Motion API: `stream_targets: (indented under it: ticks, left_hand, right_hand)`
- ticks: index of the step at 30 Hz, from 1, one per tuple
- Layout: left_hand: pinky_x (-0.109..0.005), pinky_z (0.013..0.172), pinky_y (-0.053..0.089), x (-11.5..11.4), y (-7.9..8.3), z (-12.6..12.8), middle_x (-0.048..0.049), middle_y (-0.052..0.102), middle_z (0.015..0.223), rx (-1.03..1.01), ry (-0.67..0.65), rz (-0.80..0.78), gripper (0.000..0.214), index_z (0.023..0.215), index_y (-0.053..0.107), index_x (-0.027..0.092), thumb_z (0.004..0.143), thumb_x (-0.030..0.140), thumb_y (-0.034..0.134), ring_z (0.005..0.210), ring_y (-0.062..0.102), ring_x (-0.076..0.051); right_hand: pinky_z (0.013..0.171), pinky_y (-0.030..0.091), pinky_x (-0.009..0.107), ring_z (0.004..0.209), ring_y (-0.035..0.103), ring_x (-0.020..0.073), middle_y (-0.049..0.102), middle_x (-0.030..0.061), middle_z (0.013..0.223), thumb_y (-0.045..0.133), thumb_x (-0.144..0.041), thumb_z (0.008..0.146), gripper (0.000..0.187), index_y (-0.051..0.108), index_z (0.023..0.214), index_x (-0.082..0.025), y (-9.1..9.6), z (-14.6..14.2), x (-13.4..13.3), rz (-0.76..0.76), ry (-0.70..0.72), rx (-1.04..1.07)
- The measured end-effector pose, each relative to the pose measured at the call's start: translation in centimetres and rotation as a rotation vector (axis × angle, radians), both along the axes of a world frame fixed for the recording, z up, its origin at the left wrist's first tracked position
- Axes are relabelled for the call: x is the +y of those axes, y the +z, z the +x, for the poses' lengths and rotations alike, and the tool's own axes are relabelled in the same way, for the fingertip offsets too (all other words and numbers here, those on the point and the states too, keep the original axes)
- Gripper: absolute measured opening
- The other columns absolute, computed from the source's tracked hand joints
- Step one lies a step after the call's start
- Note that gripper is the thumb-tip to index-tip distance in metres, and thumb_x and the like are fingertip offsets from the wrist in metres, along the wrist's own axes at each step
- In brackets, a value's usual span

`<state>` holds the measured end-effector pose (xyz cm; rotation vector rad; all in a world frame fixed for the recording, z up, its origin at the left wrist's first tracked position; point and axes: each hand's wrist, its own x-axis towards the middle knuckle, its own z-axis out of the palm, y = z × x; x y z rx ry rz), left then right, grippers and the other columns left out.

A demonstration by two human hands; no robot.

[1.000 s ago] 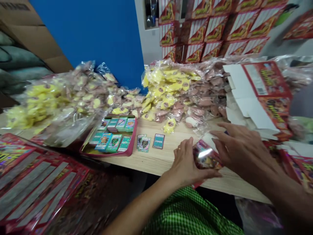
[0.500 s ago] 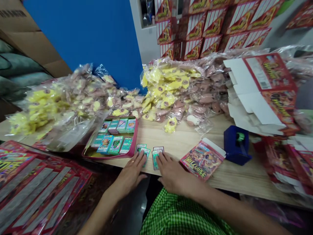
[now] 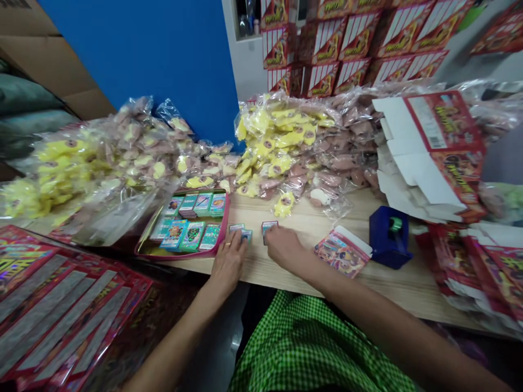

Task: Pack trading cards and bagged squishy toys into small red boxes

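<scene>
My left hand (image 3: 229,262) rests its fingertips on a small pair of trading cards (image 3: 241,232) lying on the light wood table (image 3: 402,294). My right hand (image 3: 284,246) sits with its fingers on another small card stack (image 3: 268,230), just beyond the fingertips. Most of both stacks shows, with their lower edges under my fingers. To the left of my hands stands a pink-rimmed tin tray (image 3: 223,228) holding rows of teal and blue card packs. A flat red printed card packet (image 3: 342,252) lies to the right of my right hand.
A blue tape dispenser (image 3: 390,237) stands right of the packet. Clear bags of yellow and pink items (image 3: 286,147) line the table's back. Unfolded red cartons (image 3: 433,147) lie at right, stacked red boxes (image 3: 318,49) behind, and flat red cartons (image 3: 61,294) at lower left.
Both hands have slid the small card stacks away from me across the table. About a second ago my right hand was on the printed packet, which now lies on the table.
</scene>
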<state>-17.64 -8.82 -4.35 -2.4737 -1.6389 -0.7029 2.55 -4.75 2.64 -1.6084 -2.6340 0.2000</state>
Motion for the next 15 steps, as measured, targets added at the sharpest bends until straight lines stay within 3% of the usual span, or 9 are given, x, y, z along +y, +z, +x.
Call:
stream_targets:
  ticks: [2, 4, 6, 8, 11, 15]
  left_hand:
    - [-0.044, 0.098, 0.056, 0.3, 1.8, 1.3, -0.0146, 0.071, 0.122, -0.114, 0.061, 0.064, 0.037, 0.121, 0.072, 0.02, 0.094, 0.009, 0.05, 0.114, 0.067, -0.028]
    - [-0.037, 0.089, 0.058, 0.2, 3.7, 2.8, -0.0096, 0.075, 0.105, -0.438, 0.106, 0.07, 0.025, 0.114, 0.074, 0.02, 0.099, 0.021, 0.053, 0.097, 0.069, -0.022]
    - [-0.03, 0.078, 0.058, 0.2, 5.0, 4.6, -0.0048, 0.074, 0.089, -0.897, 0.12, -0.06, 0.02, 0.101, 0.075, 0.019, 0.096, 0.035, 0.063, 0.082, 0.068, -0.018]
    - [-0.026, 0.065, 0.056, 0.4, 5.4, 6.8, -0.0026, 0.071, 0.078, -1.208, 0.104, -0.25, 0.03, 0.089, 0.073, 0.017, 0.089, 0.047, 0.07, 0.071, 0.065, -0.016]
    - [-0.025, 0.055, 0.052, 1.1, 5.0, 10.4, -0.0018, 0.066, 0.072, -1.309, 0.054, -0.406, 0.041, 0.084, 0.067, 0.016, 0.086, 0.057, 0.068, 0.063, 0.061, -0.015]
    - [-0.03, 0.067, 0.055, 2.2, 4.6, 15.3, -0.0032, 0.061, 0.087, -1.091, 0.02, -0.373, 0.035, 0.103, 0.059, 0.018, 0.092, 0.051, 0.06, 0.074, 0.061, -0.017]
  right_hand:
    - [0.078, 0.056, 0.033, 0.097, 0.071, 0.0276, 0.072, 0.0196, 0.105, 0.051, -0.004, 0.092, 0.025, 0.07, 0.107, -0.011, 1.4, 1.0, 0.5, 0.008, -0.098, 0.139]
    - [0.073, 0.055, 0.031, 0.089, 0.071, 0.0244, 0.073, 0.0148, 0.097, 0.047, -0.012, 0.099, 0.022, 0.069, 0.102, -0.013, 2.3, 2.4, 0.5, -0.025, -0.133, 0.294]
    - [0.063, 0.052, 0.025, 0.074, 0.069, 0.0185, 0.072, 0.0075, 0.083, 0.044, -0.018, 0.103, 0.024, 0.067, 0.096, -0.015, 2.5, 3.8, 0.3, -0.096, -0.102, 0.443]
    - [0.055, 0.049, 0.02, 0.065, 0.066, 0.0137, 0.07, 0.0023, 0.078, 0.043, -0.018, 0.103, 0.022, 0.064, 0.095, -0.016, 2.1, 5.1, -0.1, -0.151, -0.066, 0.567]
    - [0.049, 0.044, 0.018, 0.058, 0.061, 0.0118, 0.067, -0.0012, 0.071, 0.045, -0.015, 0.099, 0.021, 0.063, 0.088, -0.017, 1.5, 7.8, -0.3, -0.141, -0.092, 0.654]
    - [0.053, 0.041, 0.024, 0.058, 0.056, 0.0159, 0.06, -0.0002, 0.063, 0.05, -0.015, 0.092, 0.02, 0.062, 0.077, -0.019, 2.3, 14.0, -0.2, 0.043, -0.258, 0.643]
